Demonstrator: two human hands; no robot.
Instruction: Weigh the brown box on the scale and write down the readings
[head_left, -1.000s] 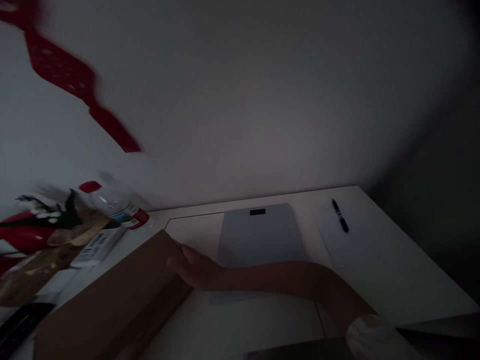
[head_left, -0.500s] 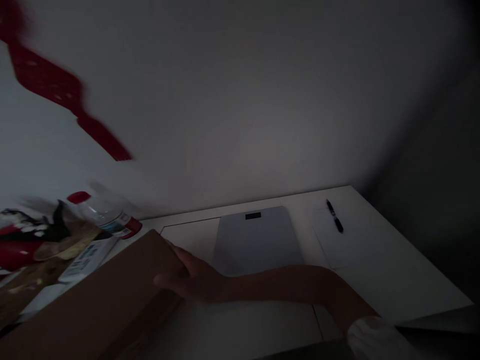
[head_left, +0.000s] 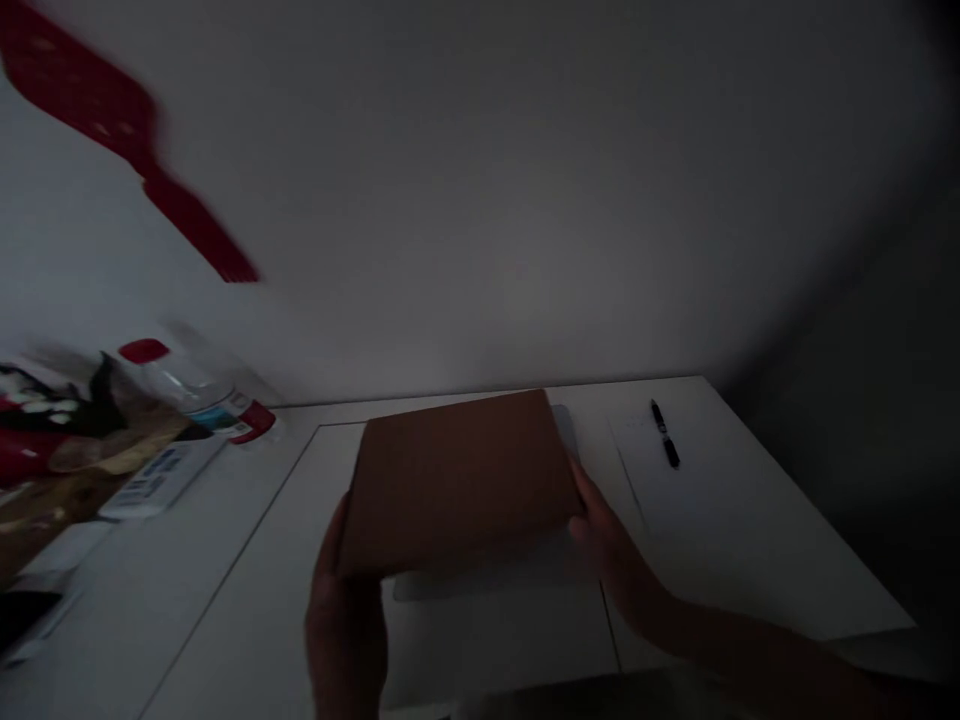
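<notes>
While box (head_left: 457, 480) handheld, bottle label (head_left: 223, 416) illegible.

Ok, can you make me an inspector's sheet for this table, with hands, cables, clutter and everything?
Surface: white table, thin dark seams showing.
Things in hand: brown box, hiding most of a flat grey slab in this view; can't tell if they touch.
Clutter: red-capped bottle and white carton at left; pen on paper at right.
Hands: left hand and right hand hold the box's sides.
Cables: nothing seen.
Surroundings: red decoration, pale wall, dim light.
</notes>
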